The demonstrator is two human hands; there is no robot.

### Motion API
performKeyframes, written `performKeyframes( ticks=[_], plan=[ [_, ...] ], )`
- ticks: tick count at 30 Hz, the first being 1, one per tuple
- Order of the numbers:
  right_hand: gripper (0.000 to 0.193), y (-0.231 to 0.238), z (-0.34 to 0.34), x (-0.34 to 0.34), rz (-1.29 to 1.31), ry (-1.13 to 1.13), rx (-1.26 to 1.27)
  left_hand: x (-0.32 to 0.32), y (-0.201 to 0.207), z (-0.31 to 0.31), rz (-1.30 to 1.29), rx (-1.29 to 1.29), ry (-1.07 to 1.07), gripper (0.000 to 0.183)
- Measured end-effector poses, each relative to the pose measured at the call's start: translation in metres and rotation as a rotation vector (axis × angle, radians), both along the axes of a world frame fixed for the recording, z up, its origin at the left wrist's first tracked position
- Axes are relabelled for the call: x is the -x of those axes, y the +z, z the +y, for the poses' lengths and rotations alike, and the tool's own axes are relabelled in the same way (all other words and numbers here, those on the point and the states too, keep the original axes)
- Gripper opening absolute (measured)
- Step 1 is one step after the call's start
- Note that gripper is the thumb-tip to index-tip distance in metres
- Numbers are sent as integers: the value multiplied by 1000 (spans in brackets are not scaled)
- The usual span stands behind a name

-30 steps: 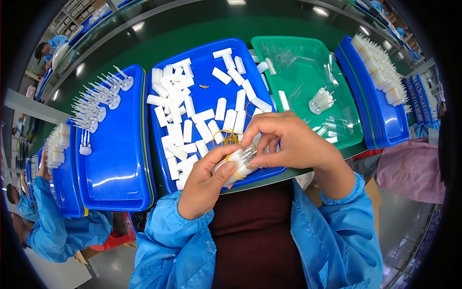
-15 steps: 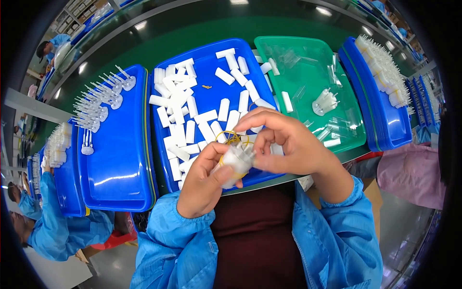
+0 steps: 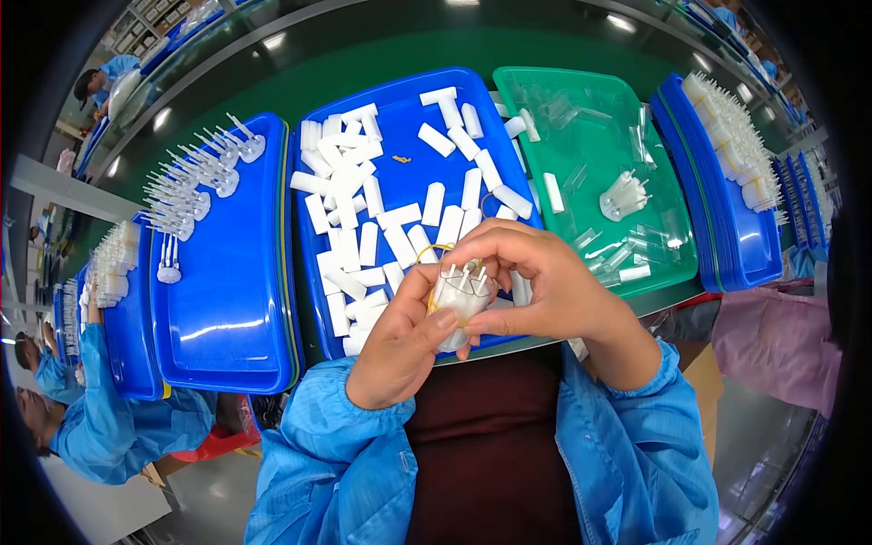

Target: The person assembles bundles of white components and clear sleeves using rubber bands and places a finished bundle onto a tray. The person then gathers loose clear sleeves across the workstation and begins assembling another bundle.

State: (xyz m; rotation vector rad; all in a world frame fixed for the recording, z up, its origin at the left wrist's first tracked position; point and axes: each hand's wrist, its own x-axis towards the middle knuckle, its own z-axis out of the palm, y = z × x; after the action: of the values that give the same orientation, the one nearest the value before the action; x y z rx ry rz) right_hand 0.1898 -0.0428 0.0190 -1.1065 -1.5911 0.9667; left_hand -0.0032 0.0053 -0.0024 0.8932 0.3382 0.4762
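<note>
A bundle of white cylinders with thin white stems sticking up [image 3: 460, 292] is held close in front of me, above the near edge of the middle blue tray [image 3: 418, 150]. My left hand [image 3: 400, 336] wraps round its left side, thumb pressed to the front. My right hand [image 3: 563, 282] closes on its right side, thumb low and fingers curled behind the top. Yellow rubber bands [image 3: 436, 250] loop near the left fingertips and round the bundle. Many loose white cylinders [image 3: 400, 216] lie in the middle tray beyond my hands.
The green tray [image 3: 545, 91] at right holds clear tubes [image 3: 636, 241] and another white bundle [image 3: 624, 195]. At left, a blue tray [image 3: 222, 318] carries stemmed white bundles [image 3: 186, 195]. Stacked blue trays [image 3: 754, 259] with more bundles stand far right. A co-worker's blue sleeve [image 3: 113, 400] shows at far left.
The bundle is now upright and steadier, its stems showing. My right fingers have closed in against its side and top. The yellow bands no longer spread above it.
</note>
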Motion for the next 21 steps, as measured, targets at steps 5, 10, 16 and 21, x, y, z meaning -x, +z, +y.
performKeyframes(
  ticks=[5, 10, 16, 21],
  plan=[
    [58, -2, -2, 1, 44, 14, 57, -1, -2, 0, -38, 131, 11, 48],
    [63, -2, -5, 9, 240, 25, 170, 2, -8, -1, -121, 216, -12, 49],
    [63, -2, -2, 11, 109, 56, 130, -2, -5, -2, -145, 327, -13, 48],
    [60, -3, -4, 19, 429, 64, 261, -1, -7, 0, -188, 341, -71, 48]
  ],
)
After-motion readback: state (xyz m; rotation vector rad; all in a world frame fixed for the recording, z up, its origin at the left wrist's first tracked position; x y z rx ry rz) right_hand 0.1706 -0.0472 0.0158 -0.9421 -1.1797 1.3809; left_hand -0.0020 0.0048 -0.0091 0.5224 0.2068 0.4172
